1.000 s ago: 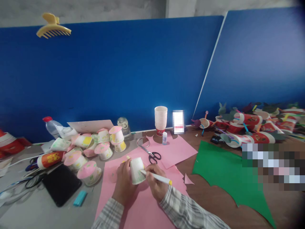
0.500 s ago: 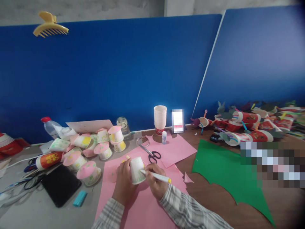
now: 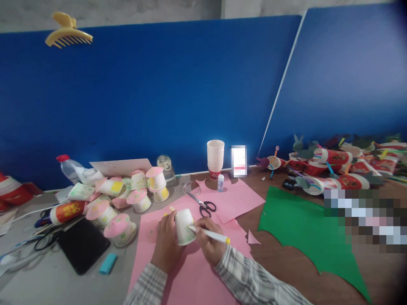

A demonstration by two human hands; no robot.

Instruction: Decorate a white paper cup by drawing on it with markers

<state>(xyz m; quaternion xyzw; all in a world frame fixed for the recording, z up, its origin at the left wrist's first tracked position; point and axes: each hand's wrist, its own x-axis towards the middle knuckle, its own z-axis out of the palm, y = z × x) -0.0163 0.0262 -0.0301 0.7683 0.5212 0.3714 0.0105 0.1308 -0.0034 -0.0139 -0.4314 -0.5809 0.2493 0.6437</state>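
Note:
My left hand grips a white paper cup from its left side, over the pink paper. The cup is upside down and slightly tilted, with faint green marks on its side. A white marker with a yellow end is in my right hand, its tip against or very near the cup wall. Something pale yellow shows by the fingers of my left hand. Black-handled scissors lie on the paper beyond the cup.
Decorated cups with pink tops crowd the left, near a black tablet-like slab and a turquoise block. Behind stand stacked cups and a small glue bottle. Green paper and red cup figures are right.
The view has shifted slightly, moving most things a little to the right in the picture. Both hands keep their hold on the cup and the marker.

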